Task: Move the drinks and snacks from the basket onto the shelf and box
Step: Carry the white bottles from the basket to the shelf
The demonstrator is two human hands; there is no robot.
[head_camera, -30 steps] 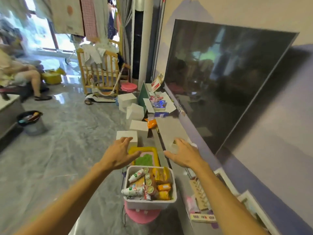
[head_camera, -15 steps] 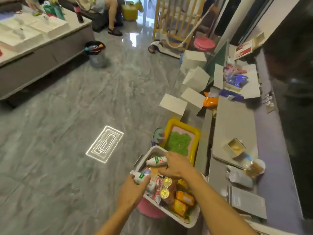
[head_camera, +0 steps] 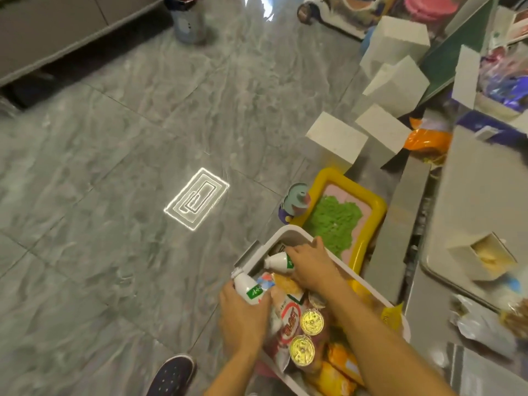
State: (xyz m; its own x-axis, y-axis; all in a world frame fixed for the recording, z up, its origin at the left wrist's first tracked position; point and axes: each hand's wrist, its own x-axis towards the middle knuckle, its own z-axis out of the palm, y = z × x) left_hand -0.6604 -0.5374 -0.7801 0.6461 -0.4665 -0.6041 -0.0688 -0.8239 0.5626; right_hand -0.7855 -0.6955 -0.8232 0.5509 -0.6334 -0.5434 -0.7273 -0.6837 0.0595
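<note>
While both hands work inside the basket, each takes one drink, probably to halve the trips to the shelf. The left hand wraps its fingers round the lower half of a white bottle with a green label. Its cap tilts up and away over the basket's left rim, so this one seems lifted clear of the pile. The right hand reaches into the far corner and curls over a second bottle, which lies on its side with its cap toward the left wall. The fingers cover the labelled end in what reads as a grip, though the thumb is hidden. This bottle sits low and looks not yet raised. Nearer the person the snacks lie packed together: a red-and-white packet, two gold lids and orange packs. Taking the bottles first makes sense, since they lie on top and at the edge. The shelf runs along the right, well apart from both bottles, with bare grey surface beyond a small open box. Whether that is the box the task means cannot be told. A yellow tray sits on the floor just beyond the basket. Nothing from the basket seems to be on the shelf, so the task looks barely begun. The bottles are smooth and round and would likely roll if laid down, so standing them upright seems wise.
</note>
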